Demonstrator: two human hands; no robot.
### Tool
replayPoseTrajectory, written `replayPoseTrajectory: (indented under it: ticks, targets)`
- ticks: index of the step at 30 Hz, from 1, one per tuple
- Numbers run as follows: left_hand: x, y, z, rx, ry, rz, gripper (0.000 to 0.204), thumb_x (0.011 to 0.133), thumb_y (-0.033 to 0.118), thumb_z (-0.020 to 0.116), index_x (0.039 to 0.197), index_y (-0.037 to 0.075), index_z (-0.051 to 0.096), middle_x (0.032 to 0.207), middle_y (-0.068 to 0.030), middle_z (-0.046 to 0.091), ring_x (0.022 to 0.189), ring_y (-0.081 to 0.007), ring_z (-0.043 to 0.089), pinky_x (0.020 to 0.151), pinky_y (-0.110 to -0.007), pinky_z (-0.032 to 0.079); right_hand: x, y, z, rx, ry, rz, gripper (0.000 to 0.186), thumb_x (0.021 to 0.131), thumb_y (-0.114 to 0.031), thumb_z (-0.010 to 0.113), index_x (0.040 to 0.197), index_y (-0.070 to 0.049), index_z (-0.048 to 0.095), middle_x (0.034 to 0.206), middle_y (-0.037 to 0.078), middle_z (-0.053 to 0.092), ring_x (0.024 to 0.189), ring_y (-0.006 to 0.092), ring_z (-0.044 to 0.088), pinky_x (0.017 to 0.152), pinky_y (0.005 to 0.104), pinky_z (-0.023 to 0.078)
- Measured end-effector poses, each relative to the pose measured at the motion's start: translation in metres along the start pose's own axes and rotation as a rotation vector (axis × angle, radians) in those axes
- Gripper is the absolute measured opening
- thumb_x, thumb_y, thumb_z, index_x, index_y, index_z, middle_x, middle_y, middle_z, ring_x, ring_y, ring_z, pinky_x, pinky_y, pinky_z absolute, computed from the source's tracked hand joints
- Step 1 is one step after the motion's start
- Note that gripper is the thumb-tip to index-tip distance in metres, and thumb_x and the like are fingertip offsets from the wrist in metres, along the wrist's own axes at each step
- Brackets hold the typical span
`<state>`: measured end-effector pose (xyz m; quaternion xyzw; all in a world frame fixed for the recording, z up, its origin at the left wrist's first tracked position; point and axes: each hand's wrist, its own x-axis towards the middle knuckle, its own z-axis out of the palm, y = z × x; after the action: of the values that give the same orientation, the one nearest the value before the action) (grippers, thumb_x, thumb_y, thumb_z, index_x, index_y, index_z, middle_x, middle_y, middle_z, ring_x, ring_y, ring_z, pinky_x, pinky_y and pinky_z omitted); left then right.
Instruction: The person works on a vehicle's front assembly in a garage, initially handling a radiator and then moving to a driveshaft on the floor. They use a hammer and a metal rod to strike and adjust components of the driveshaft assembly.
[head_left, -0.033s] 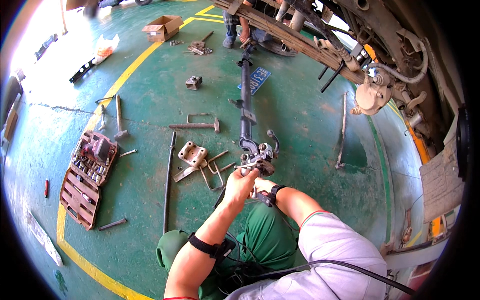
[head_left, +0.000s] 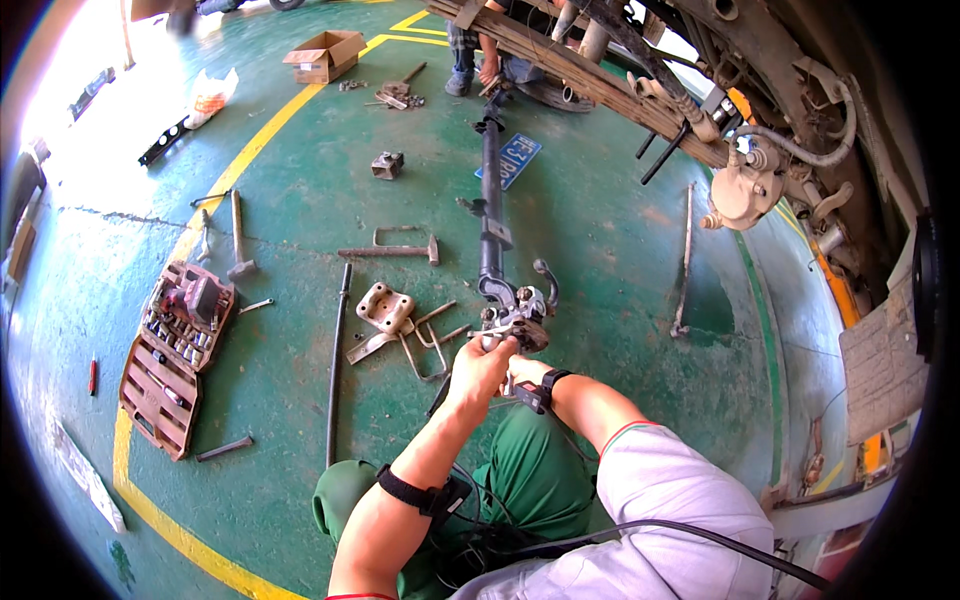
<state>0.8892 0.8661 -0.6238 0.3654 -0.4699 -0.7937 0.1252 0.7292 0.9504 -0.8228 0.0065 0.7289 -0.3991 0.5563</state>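
My left hand [head_left: 480, 368] is closed around the near end of the shaft [head_left: 490, 190], right at its joint [head_left: 515, 315]. My right hand [head_left: 512, 372] sits just behind it, mostly hidden by the left, so I cannot tell how far it is open or what it grips. The shaft lies on the green floor [head_left: 600, 250], running away from me toward the truck frame [head_left: 620, 80]. Left of the joint lie a bracket [head_left: 385, 307] and a long bar [head_left: 336, 360] (both loose on the floor). A socket case [head_left: 175, 350] lies open further left, with a hammer [head_left: 238, 238] beyond it.
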Motion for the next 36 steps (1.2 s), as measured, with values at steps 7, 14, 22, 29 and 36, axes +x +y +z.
replayPoseTrajectory:
  ticks: [7, 14, 22, 29, 36]
  targets:
    - [0.008, -0.004, 0.003, 0.014, 0.015, -0.011, 0.029, 0.091, 0.029, 0.062, 0.071, 0.009, 0.054, 0.059, -0.0003, 0.054, 0.051, -0.0112, 0.050, 0.043, -0.028, 0.038, 0.022, 0.008, -0.008, -0.029, -0.096, -0.061, 0.027, 0.085, -0.030, 0.048, 0.088, -0.005, 0.059, 0.057, 0.014, 0.060, 0.041, 0.0224, 0.049, 0.041, 0.0350, 0.039]
    - [0.005, -0.004, 0.005, 0.005, 0.010, -0.015, 0.027, 0.090, 0.029, 0.062, 0.074, 0.009, 0.055, 0.060, -0.0004, 0.054, 0.051, -0.0111, 0.051, 0.042, -0.027, 0.038, 0.008, 0.010, -0.002, 0.057, -0.083, -0.109, 0.026, 0.086, -0.030, 0.046, 0.088, -0.006, 0.058, 0.056, 0.012, 0.058, 0.043, 0.0223, 0.050, 0.040, 0.0352, 0.038]
    - [0.009, -0.009, 0.003, 0.011, 0.023, -0.004, 0.027, 0.090, 0.029, 0.063, 0.073, 0.009, 0.055, 0.059, 0.0000, 0.055, 0.050, -0.0107, 0.050, 0.041, -0.027, 0.038, 0.006, 0.002, 0.000, -0.029, -0.146, -0.062, 0.025, 0.088, -0.029, 0.043, 0.090, -0.008, 0.056, 0.056, 0.011, 0.058, 0.041, 0.0191, 0.047, 0.038, 0.0311, 0.035]
    - [0.015, -0.010, 0.000, 0.015, 0.020, -0.041, 0.024, 0.089, 0.027, 0.063, 0.076, 0.009, 0.055, 0.060, 0.0007, 0.054, 0.049, -0.0105, 0.050, 0.042, -0.027, 0.038, 0.033, 0.010, -0.007, 0.063, -0.294, 0.032, 0.036, 0.100, -0.034, 0.047, 0.125, -0.008, 0.048, 0.111, 0.012, 0.061, 0.093, 0.0244, 0.059, 0.077, 0.0339, 0.049]
    - [0.016, 0.000, -0.002, -0.022, 0.019, -0.061, 0.026, 0.090, 0.024, 0.063, 0.072, 0.008, 0.053, 0.059, -0.0006, 0.054, 0.045, -0.0103, 0.049, 0.040, -0.026, 0.037, 0.032, 0.004, 0.000, 0.050, -0.297, 0.060, 0.030, 0.098, -0.034, 0.049, 0.109, -0.007, 0.054, 0.093, 0.010, 0.064, 0.077, 0.0225, 0.060, 0.065, 0.0330, 0.049]
